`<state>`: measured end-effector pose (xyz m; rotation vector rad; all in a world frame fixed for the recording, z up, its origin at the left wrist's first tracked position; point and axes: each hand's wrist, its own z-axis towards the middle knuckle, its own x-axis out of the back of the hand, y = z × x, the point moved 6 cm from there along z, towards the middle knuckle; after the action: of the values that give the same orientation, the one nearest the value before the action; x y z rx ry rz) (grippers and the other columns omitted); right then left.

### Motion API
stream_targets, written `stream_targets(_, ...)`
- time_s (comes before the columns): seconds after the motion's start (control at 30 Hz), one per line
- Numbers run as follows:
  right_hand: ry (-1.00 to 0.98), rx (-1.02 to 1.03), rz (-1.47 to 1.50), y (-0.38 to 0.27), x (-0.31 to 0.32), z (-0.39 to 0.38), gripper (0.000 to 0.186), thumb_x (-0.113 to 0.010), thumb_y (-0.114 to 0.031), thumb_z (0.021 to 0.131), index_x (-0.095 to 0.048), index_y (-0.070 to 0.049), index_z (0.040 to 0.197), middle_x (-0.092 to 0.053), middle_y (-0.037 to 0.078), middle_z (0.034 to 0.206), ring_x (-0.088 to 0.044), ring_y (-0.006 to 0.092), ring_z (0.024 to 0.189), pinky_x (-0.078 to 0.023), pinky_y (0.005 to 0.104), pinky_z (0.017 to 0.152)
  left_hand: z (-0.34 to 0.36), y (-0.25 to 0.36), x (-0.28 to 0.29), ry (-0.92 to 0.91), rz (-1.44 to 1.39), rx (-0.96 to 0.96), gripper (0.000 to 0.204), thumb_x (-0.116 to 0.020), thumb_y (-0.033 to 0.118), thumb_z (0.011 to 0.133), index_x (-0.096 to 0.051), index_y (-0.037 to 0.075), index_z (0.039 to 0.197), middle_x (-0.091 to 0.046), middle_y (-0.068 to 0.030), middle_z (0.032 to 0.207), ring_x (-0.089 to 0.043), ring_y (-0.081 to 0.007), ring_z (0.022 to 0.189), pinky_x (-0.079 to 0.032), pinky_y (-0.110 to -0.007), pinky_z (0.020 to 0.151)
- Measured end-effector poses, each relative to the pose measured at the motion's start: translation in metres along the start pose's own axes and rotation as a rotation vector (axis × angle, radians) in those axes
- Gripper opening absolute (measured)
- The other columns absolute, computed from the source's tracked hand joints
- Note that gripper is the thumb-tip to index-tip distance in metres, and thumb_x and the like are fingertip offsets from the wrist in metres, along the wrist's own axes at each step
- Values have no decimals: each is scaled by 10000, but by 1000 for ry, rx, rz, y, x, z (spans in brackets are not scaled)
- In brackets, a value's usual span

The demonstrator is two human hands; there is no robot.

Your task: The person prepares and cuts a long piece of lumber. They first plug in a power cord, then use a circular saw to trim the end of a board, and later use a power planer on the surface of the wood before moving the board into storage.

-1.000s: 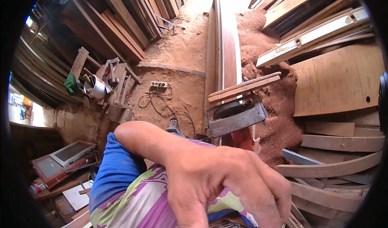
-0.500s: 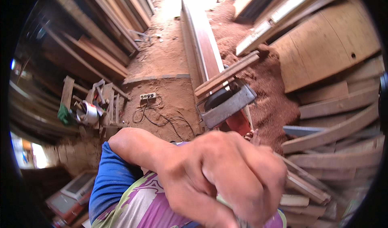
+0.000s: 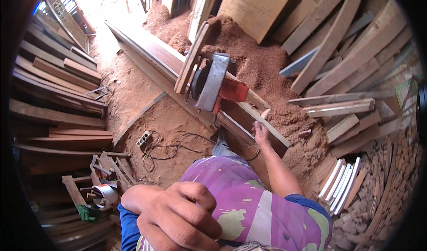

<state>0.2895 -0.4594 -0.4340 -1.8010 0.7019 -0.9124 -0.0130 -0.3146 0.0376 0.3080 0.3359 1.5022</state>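
Note:
My left hand [image 3: 180, 215] is in front of my chest, its fingers curled in; the palm side is hidden, so I cannot make out whether anything is in it. Out over the near part of a long brown board [image 3: 271, 135] reaches my right hand [image 3: 262, 133], its fingers partly stretched and seemingly resting at the board. Just beyond that hand sits a circular saw [image 3: 212, 82] with a grey metal plate, a dark round part and a red housing. A wooden strip [image 3: 192, 57] crosses the board at the saw's far side.
Reddish sawdust [image 3: 249, 55] is heaped right of the board. A power strip [image 3: 143, 138] with tangled black cable lies on the floor at left. Beside a wooden stand is a white bucket [image 3: 106, 195]. Timber [image 3: 329, 42] leans along both sides; white-edged strips [image 3: 340, 184] lie at right.
My view has turned to the right, so the board and saw now slant across it. My left hand has dropped from close before the camera, and my right arm is now in plain sight.

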Motion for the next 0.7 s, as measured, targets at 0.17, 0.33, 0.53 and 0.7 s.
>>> stream_targets(0.17,-366,-206,-418,48,-19,-76,525,-510,-521,923,-649,-18,875,-646,88,730,-606,174,603,-487,323,593,-9,12,-12,-10,-103,103,176,-542,100,891,-640,92,746,-657,-64,746,-599,-172,613,-348,-328,620)
stream_targets(0.33,-309,-315,-521,176,27,-132,502,-500,-493,935,-672,-27,1005,-688,87,854,-629,212,815,-476,356,788,-14,6,-26,-139,-334,187,180,-539,101,895,-656,65,763,-656,-67,738,-598,-178,599,-349,-328,614)
stream_targets(0.53,-235,-651,-887,270,133,-189,428,-497,-430,952,-627,-37,1060,-647,111,684,-624,236,584,-513,399,584,-61,-40,-28,-176,-214,412,177,-702,222,841,-663,54,802,-653,-53,730,-619,-206,605,-456,-304,579)
stream_targets(0.7,62,-855,-251,257,138,-198,353,-541,-380,941,-629,-70,1087,-632,80,801,-576,187,605,-464,321,517,-277,-165,31,387,138,1405,240,-701,140,831,-599,4,1001,-607,-45,877,-561,-121,773,-451,-266,690)
